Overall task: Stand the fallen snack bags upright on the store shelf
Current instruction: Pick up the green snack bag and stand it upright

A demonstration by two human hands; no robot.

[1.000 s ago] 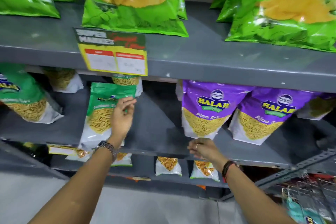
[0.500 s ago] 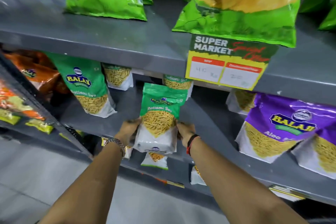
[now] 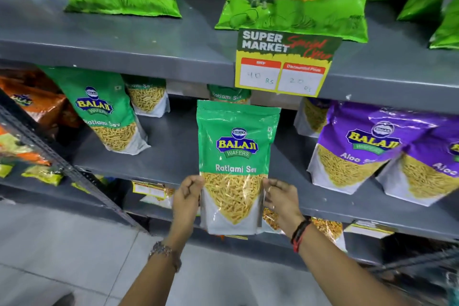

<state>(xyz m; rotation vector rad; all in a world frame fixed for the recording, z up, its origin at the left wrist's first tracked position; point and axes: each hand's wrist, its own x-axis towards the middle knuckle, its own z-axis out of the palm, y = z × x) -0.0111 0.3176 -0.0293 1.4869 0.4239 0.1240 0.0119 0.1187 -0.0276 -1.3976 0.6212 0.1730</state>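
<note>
Upper shelf (image 3: 139, 40): at least four large green wafer bags, some cut off by the frame, so the count may run higher. Middle shelf (image 3: 173, 154): two purple Aloo Sev pouches (image 3: 352, 154) upright at right, holding yellow sev. One green Ratlami Sev pouch (image 3: 99, 109) leans at left. A second Ratlami Sev bag (image 3: 234, 169) is upright at the shelf's front edge, left hand (image 3: 185, 202) and right hand (image 3: 282, 200) fingers closed on its lower sides. One price tag (image 3: 285, 64) hangs above.

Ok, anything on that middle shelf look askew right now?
Yes. The left Ratlami Sev bag and the purple Aloo Sev bags lean sideways. The held bag looks straight, its base at the shelf's front edge.
</note>
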